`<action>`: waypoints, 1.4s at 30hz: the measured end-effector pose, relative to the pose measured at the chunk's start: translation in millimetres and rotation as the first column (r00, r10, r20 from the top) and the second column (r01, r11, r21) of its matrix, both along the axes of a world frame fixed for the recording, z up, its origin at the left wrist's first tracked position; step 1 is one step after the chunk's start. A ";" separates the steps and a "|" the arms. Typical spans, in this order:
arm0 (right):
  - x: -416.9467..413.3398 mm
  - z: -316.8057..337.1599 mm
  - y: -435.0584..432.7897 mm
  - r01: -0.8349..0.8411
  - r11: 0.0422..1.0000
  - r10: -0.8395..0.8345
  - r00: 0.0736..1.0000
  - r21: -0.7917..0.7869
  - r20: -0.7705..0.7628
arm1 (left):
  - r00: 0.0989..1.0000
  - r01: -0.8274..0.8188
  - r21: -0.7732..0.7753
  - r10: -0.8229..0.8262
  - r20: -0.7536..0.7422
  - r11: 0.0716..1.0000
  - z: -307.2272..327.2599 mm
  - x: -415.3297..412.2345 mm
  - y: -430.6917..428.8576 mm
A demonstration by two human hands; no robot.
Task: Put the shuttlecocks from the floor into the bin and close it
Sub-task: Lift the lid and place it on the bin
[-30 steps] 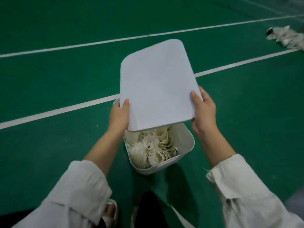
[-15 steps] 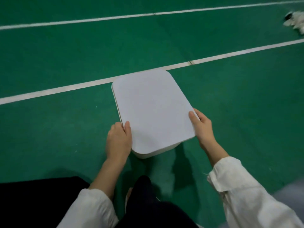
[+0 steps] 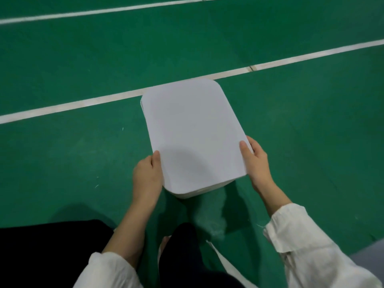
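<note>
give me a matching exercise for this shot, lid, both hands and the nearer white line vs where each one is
1 lid
2 left hand
3 right hand
4 nearer white line

a crosses the green floor past the bin's far side
b grips the lid's right edge
c lies on top of the bin
d grips the lid's left edge

Pairs: 1-c, 2-d, 3-b, 4-a

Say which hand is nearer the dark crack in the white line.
Right. The right hand grips the lid on the right, in line with the crack; the left hand grips its left edge.
</note>
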State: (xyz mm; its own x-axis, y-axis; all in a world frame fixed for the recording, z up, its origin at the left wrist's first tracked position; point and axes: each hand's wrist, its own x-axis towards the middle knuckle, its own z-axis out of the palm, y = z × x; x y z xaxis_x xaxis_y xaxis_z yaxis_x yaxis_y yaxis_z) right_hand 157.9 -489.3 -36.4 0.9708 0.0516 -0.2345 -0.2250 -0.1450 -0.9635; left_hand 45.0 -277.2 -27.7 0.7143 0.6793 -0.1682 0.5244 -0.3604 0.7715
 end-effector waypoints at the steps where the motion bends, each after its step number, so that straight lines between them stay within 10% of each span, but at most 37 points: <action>1: 0.5 0.4 -0.5 -0.009 1.000 0.009 1.000 -0.002 0.003 | 1.000 -0.002 0.003 0.002 0.007 1.000 0.4 -2.0 -0.8; 18: -5.3 2.2 3.0 0.014 0.998 -0.010 0.999 -0.062 0.054 | 0.998 -0.052 0.103 0.047 0.051 0.993 -15.3 -13.2 -15.8; 30: 63.6 26.0 44.3 -0.219 0.727 0.227 0.971 -0.651 -0.073 | 0.992 -0.069 -0.161 0.085 0.094 0.985 -7.8 66.6 38.3; 42: 174.2 19.4 105.9 -0.309 0.844 0.275 0.951 -0.438 -0.141 | 0.946 -0.119 -0.436 0.235 0.224 0.892 -13.5 163.5 101.9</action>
State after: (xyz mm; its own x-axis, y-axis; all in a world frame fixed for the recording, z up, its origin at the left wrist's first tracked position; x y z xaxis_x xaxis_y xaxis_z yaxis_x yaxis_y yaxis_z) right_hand 332.1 -383.4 -17.0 0.9078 0.2027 -0.3672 -0.1674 -0.6277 -0.7602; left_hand 208.5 -175.3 -41.3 0.6459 0.7091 -0.2828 0.3050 0.0999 0.9471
